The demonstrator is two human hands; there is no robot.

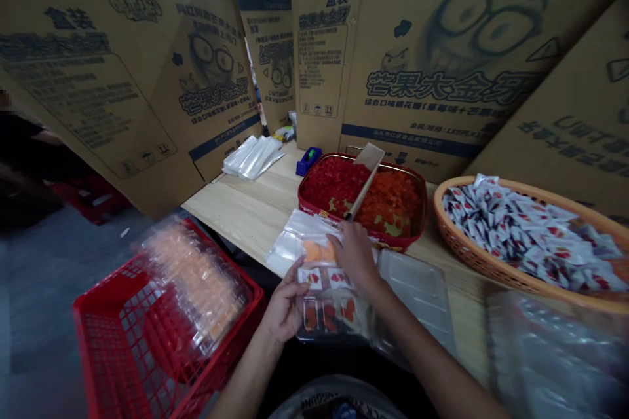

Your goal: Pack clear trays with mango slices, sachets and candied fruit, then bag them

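Note:
A clear plastic compartment tray (pixel 307 322) lies in front of me at the table's near edge. Orange candies (pixel 312 251) fill its far row, printed white sachets (pixel 311 278) the middle one, and red pieces (pixel 329 314) the near one. My left hand (pixel 284 304) grips the tray's left side, with fingertips by the sachets. Over the far right part bends my right hand (pixel 358 255), its fingers closed against the orange candies; what they pinch is hidden. Clear plastic bags (pixel 282 245) lie under the tray's far side. A clear ribbed plastic piece (pixel 417 291) lies to the right.
Beyond the hands is a red tin (pixel 309 200) of red and orange pieces, with a cardboard divider (pixel 366 177). An orange basket (pixel 442 222) of sachets is at right. Filled packs (pixel 196 275) rest in a red crate (pixel 93 340) at left. A blue tape dispenser (pixel 308 162) stands behind.

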